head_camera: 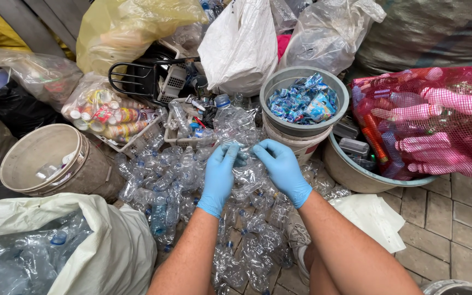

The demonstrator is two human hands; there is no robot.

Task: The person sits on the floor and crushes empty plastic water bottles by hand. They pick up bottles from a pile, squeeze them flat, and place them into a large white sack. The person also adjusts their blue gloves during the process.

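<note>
Over a heap of crushed clear bottles on the paved floor [438,218], both gloved hands close on one clear bottle [235,127]. Its long axis runs away from the person, blue cap at the far end, base toward the wrists. Left hand [219,173] grips its near part from the left, fingers curled; right hand [283,167] pinches it from the right. Just beyond the right hand stands a grey tub [304,100] of blue wrappers. A tan bucket [42,159] sits at the heap's left edge, a red net bag [427,120] at the right, a white sack [105,246] near the left forearm.
</note>
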